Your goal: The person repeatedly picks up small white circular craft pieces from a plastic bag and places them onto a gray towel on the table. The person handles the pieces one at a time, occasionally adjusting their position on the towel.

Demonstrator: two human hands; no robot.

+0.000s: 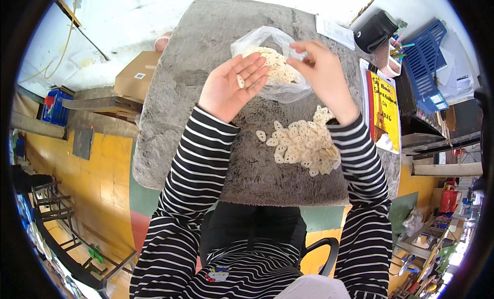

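A person in black-and-white striped sleeves [200,139] sits at a table covered in grey plush cloth [195,52], both bare hands raised near a clear plastic bag [282,94] at one o'clock from the table's middle; the left hand [230,87], at ten o'clock, lies palm up beside the bag's near-left side, its fingers [249,72] extended and slightly curled, with a single pale oval piece [240,81] resting on it unpinched; the right hand [324,67], at two o'clock, hangs over the bag's right side, thumb and forefinger curved and parted, with no piece showing in the gap; whether its fingers touch the film, one cannot tell; a heap of similar pieces [278,66] fills the bag's open mouth, while a loose pile [306,144] spreads over the cloth at four o'clock, partly behind the right forearm, one stray piece [261,135] lying just apart at its nine o'clock side; the pieces bear small dark marks or holes, too fine to make out; at three o'clock lies a yellow-covered booklet [383,113]; toward two o'clock sit a sheet of paper [335,32] and a black cylindrical device [374,32], with a pink basket [387,61] of pens and a blue plastic rack [424,62] a little lower on the dial; a cardboard box [136,75] stands between nine and ten, and a black chair armrest [329,252] curves at five o'clock above yellow flooring [316,252].
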